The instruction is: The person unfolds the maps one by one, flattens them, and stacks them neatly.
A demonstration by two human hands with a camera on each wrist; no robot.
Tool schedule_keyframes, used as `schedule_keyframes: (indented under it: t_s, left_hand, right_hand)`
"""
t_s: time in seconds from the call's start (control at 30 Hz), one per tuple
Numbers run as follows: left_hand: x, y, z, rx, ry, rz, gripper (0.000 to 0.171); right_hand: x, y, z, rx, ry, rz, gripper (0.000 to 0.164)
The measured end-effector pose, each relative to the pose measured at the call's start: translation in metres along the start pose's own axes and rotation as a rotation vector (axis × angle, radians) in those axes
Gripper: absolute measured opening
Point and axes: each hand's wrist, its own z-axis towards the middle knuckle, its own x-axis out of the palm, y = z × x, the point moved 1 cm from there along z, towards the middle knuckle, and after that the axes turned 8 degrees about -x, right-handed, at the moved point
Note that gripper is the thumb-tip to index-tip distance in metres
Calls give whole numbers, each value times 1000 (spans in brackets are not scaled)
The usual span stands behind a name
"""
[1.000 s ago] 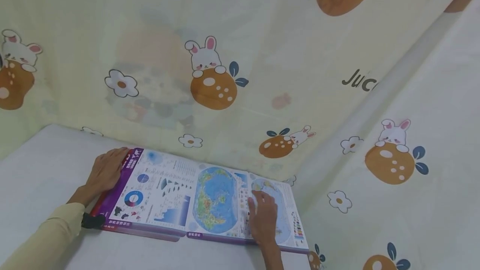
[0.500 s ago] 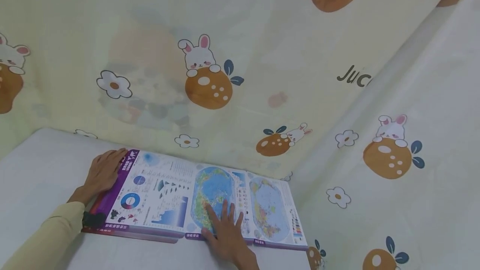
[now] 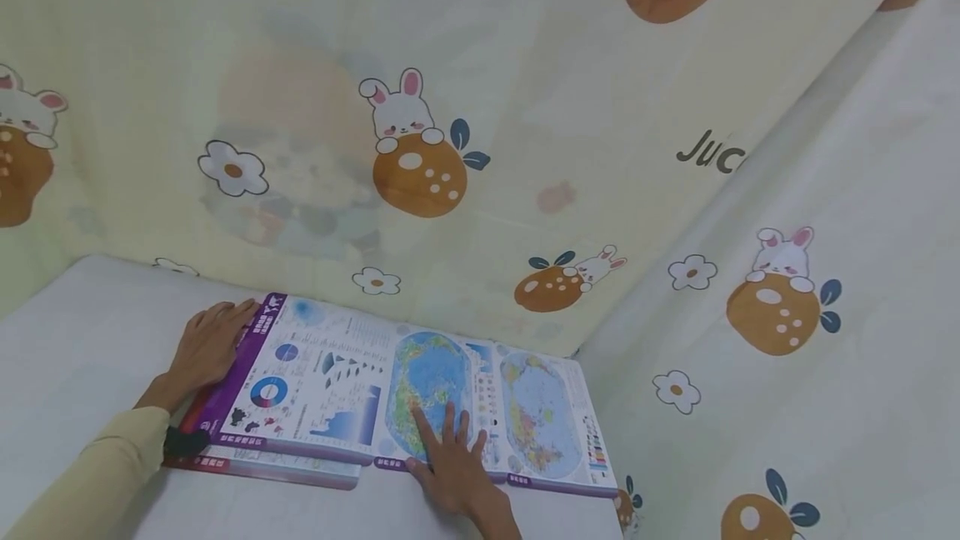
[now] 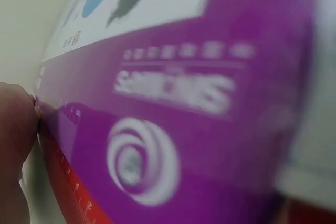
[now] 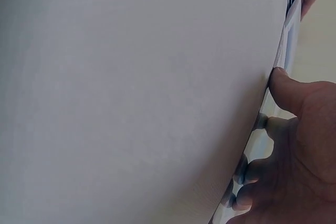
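A fold-out map (image 3: pixel 352 407) with a purple border lies spread across the white surface, showing charts on its left panel and world maps on the others. My left hand (image 3: pixel 210 348) grips its left purple edge, which is raised a little in the left wrist view; most of those fingers are hidden there. Under it sits a red-edged sheet (image 3: pixel 292 469) with ruler marks along its border. My right hand (image 3: pixel 461 469) lies with fingers spread on the middle world map, its thumb (image 5: pixel 286 93) at the front edge.
A patterned curtain (image 3: pixel 480 240) with rabbits and flowers hangs behind the white surface (image 3: pixel 97 332). It continues down the right side, close to the map's right end. A black wrist band (image 3: pixel 186 440) sits by the left cuff.
My right hand has moved left from the right-hand map panel to the middle one and spread out. The map's left panel has lifted slightly, baring more of the red-edged sheet.
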Motion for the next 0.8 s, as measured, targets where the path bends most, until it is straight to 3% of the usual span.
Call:
schedule_keyframes:
  t_s: [0.17, 0.33, 0.6, 0.8]
  left_hand:
    - [-1, -4, -7, -16, 3, -12, 53]
    - [-4, -7, -23, -21, -18, -49, 52]
    - [-6, -7, -44, 19, -74, -74, 56]
    - [-9, -8, -55, 19, -79, -68, 56]
  right_hand:
    - [-2, -1, 0, 10, 0, 15, 76]
    - [-4, -1, -2, -1, 1, 40, 77]
    - [-12, 4, -6, 5, 11, 34, 78]
    - [-12, 5, -6, 7, 18, 34, 77]
